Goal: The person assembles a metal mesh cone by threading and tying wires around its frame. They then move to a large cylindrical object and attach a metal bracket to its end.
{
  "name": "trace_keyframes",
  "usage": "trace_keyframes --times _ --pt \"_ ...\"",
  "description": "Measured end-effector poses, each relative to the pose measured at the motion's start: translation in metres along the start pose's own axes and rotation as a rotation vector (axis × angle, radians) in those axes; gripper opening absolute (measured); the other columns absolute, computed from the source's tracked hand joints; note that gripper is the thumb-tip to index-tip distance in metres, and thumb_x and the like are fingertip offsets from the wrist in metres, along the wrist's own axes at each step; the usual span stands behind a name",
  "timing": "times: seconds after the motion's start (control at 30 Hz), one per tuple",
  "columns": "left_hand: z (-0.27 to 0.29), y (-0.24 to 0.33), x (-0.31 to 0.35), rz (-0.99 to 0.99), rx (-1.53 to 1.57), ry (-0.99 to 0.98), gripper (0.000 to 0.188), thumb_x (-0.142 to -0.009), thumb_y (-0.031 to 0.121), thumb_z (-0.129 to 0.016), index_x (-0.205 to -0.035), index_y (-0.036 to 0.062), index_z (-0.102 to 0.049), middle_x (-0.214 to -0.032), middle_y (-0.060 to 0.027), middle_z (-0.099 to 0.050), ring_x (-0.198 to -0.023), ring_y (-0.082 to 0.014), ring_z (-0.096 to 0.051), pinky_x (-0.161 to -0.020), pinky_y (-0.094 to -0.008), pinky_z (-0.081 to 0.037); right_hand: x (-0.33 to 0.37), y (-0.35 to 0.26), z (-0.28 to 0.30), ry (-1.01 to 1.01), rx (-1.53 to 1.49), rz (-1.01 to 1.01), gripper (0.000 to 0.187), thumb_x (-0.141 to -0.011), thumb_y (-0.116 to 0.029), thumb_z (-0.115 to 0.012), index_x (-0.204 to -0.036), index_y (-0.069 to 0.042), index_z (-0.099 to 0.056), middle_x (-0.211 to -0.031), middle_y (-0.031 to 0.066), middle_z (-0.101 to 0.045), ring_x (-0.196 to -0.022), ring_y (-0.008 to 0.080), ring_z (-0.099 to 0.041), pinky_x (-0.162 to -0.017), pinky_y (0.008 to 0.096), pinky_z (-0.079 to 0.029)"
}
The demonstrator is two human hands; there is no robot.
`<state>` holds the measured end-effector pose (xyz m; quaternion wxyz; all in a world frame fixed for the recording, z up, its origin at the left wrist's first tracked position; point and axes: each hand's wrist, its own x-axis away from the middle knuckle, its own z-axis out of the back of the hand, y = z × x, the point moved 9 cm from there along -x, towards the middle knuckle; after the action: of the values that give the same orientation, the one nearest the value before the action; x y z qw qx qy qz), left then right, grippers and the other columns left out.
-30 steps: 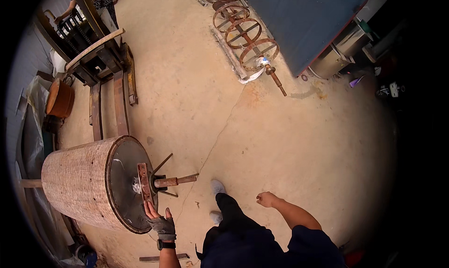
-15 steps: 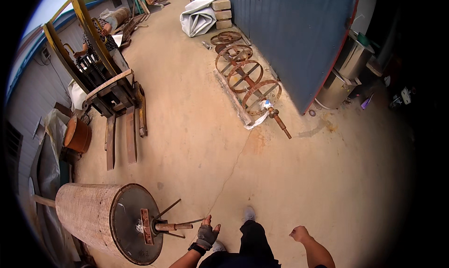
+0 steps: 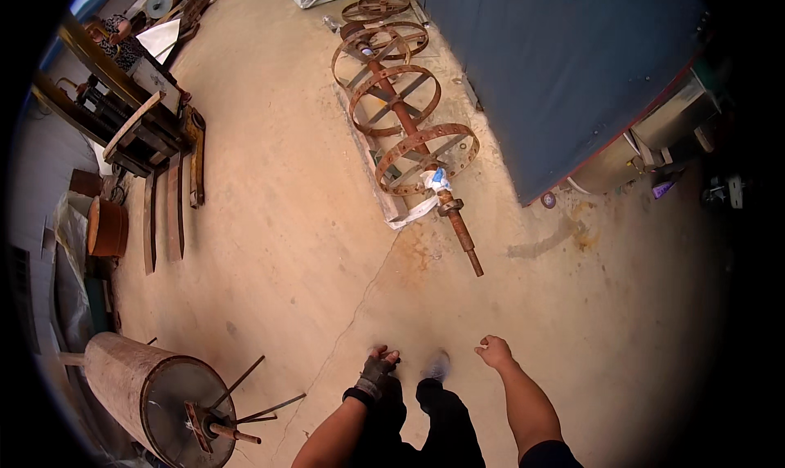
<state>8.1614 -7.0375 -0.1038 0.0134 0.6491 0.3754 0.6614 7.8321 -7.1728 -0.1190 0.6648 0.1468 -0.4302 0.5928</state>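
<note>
My left hand [image 3: 379, 368], in a grey fingerless glove with a dark band at the wrist, hangs in front of my legs. Its fingers are loosely bent and apart, holding nothing. Bare and without a glove, my right hand [image 3: 495, 353] is out over the concrete to the right, its fingers curled in and no object visible in it. Neither hand touches anything. Ahead lies a rusty shaft [image 3: 403, 115] with several spoked metal rings [image 3: 396, 102] around it; its bare end points toward me. White and blue wrapping [image 3: 437, 179] covers part of the shaft near that end.
At lower left lies a large drum roller [image 3: 123, 378] with a rusty axle and rods sticking out. A forklift [image 3: 139, 133] with lowered forks stands at upper left, a person [image 3: 121, 39] behind its mast. A rust-coloured tub [image 3: 107, 228] is nearby. A blue metal wall [image 3: 556, 76] rises at right.
The ringed shaft appears nearer and lower in view. The roller and forklift have shifted left. My left hand has moved from near the roller's rods to in front of my legs.
</note>
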Motion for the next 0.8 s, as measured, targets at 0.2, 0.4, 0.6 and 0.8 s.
trace_keyframes --times 0.2,0.4,0.6,0.8 --pt "-0.144 0.099 -0.159 -0.094 0.086 -0.165 0.078 -0.083 0.028 -0.074 -0.137 -0.0082 -0.032 -0.135 -0.0226 -0.047 -0.123 -0.0272 -0.049 -0.103 -0.0350 -0.039 -0.132 -0.047 0.073 0.053 -0.024 -0.090 0.074 -0.074 -0.039 -0.076 -0.128 0.004 -0.050 -0.124 0.0223 -0.056 -0.116 0.0319 -0.055 -0.097 0.0378 -0.045" --pt "-0.228 0.065 -0.384 0.077 -0.062 -0.139 0.120 -0.065 0.046 -0.085 -0.143 -0.0116 -0.015 -0.143 -0.0310 -0.031 -0.134 -0.0344 -0.036 -0.107 -0.0393 -0.034 -0.283 -0.018 0.070 0.153 -0.006 -0.159 0.102 -0.062 -0.038 -0.086 -0.136 0.010 -0.034 -0.138 0.0286 -0.039 -0.130 0.0394 -0.039 -0.107 0.0420 -0.035" --pt "-0.316 0.076 -0.470 0.015 -0.114 -0.237 0.047 -0.074 0.038 -0.080 -0.092 0.0007 -0.058 -0.076 -0.0068 -0.066 -0.071 -0.0175 -0.061 -0.070 -0.0348 -0.052 -0.365 0.026 -0.021 -0.153 -0.446 -0.474 0.032 -0.068 -0.027 -0.081 -0.068 0.001 -0.066 -0.055 0.0095 -0.063 -0.057 0.0207 -0.065 -0.062 0.0371 -0.051" --pt "-0.315 0.098 -0.460 0.078 -0.129 -0.095 0.026 -0.078 0.022 -0.078 -0.086 0.0008 -0.064 -0.074 -0.0057 -0.068 -0.067 -0.0144 -0.064 -0.060 -0.0311 -0.052 -0.359 -0.004 0.010 -0.067 -0.279 -0.358 0.018 -0.077 -0.013 -0.065 -0.078 0.004 -0.065 -0.065 0.0150 -0.064 -0.061 0.0245 -0.061 -0.062 0.0403 -0.048"
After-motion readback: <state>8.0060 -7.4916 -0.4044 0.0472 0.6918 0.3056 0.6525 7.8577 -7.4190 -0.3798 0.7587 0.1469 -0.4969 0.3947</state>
